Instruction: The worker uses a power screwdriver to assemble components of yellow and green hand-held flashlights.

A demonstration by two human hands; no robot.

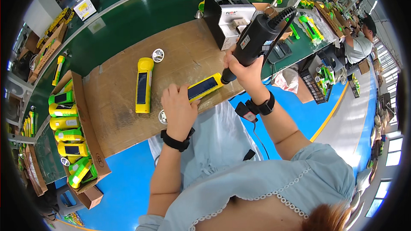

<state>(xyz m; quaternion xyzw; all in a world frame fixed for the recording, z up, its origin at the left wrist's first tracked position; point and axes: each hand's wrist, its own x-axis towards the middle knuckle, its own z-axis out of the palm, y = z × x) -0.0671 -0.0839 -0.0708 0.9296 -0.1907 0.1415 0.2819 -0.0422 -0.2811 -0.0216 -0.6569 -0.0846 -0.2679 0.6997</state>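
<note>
My left hand (180,106) is closed around the near end of a yellow flashlight (204,87) with a dark solar panel on its side. The flashlight lies slantwise on a brown cardboard sheet (113,94). Gripped in my right hand (246,69) is a black electric screwdriver (253,40), tilted, its nose at the flashlight's right end; the bit itself is hidden. A second yellow solar flashlight (144,86) rests to the left of my left hand. Beside its head sits a round silver reflector (158,55). Another round silver piece (162,117) shows partly beside my left wrist.
An open cardboard box (90,128) of yellow and green flashlights stands at the left. A silver-and-black machine (229,17) stands behind the screwdriver, whose cord (287,13) rises above it. A black crate (314,81) holds flashlight parts at right. A co-worker (358,45) sits far right.
</note>
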